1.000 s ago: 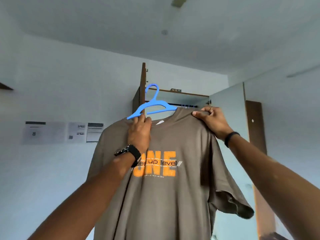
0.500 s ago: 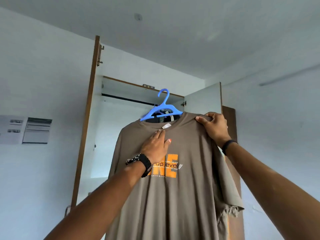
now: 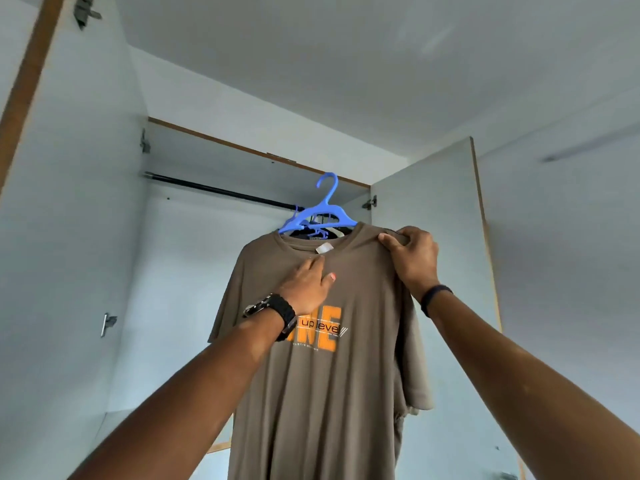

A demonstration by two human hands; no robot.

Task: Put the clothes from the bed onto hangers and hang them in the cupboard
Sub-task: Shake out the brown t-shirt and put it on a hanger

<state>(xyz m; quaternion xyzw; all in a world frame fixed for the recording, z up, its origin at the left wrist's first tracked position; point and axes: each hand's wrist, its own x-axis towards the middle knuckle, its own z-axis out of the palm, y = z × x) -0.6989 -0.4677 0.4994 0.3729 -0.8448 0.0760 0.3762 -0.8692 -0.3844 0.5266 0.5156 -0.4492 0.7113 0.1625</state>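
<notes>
Cupboard (image 3: 86, 237) nearer; hanger (image 3: 320, 216) hook below rail (image 3: 221, 192), left stretch free.

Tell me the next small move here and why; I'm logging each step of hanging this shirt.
Probably lift the brown T-shirt a little and bring the blue hanger's hook over the black rail. The hook is free in front of the open cupboard, not yet on the rail. The right hand grips the shoulder; the left hand rests flat on the chest.
</notes>
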